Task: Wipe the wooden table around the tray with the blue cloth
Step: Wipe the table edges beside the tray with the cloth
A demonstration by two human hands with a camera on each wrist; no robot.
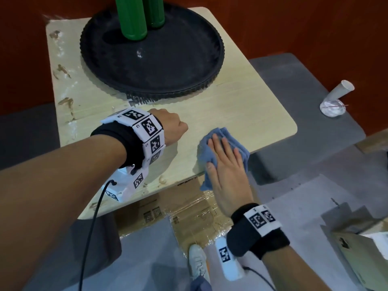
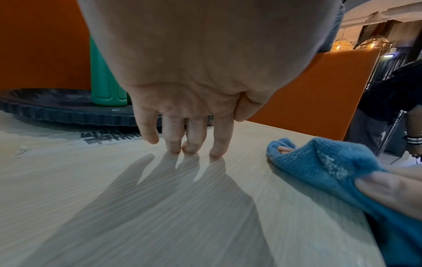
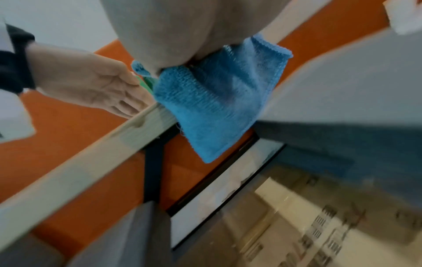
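The blue cloth (image 1: 226, 132) lies bunched at the near right edge of the wooden table (image 1: 241, 106), one corner hanging over the edge (image 3: 212, 108). My right hand (image 1: 226, 164) lies flat on it with straight fingers, the thumb on its side (image 2: 392, 191). My left hand (image 1: 172, 127) is to the cloth's left, apart from it, fingertips (image 2: 173, 150) touching the bare wood and holding nothing. The round black tray (image 1: 168, 66) sits at the table's far side, holding two green bottles (image 1: 132, 17).
Brown and white stains (image 1: 65, 101) run along the table's left side. A grey bench (image 1: 294, 80) stands to the right with a tipped white paper cup (image 1: 340, 93) on it. Cardboard (image 1: 189, 206) covers the floor below. Another person (image 2: 388, 90) stands beyond the table.
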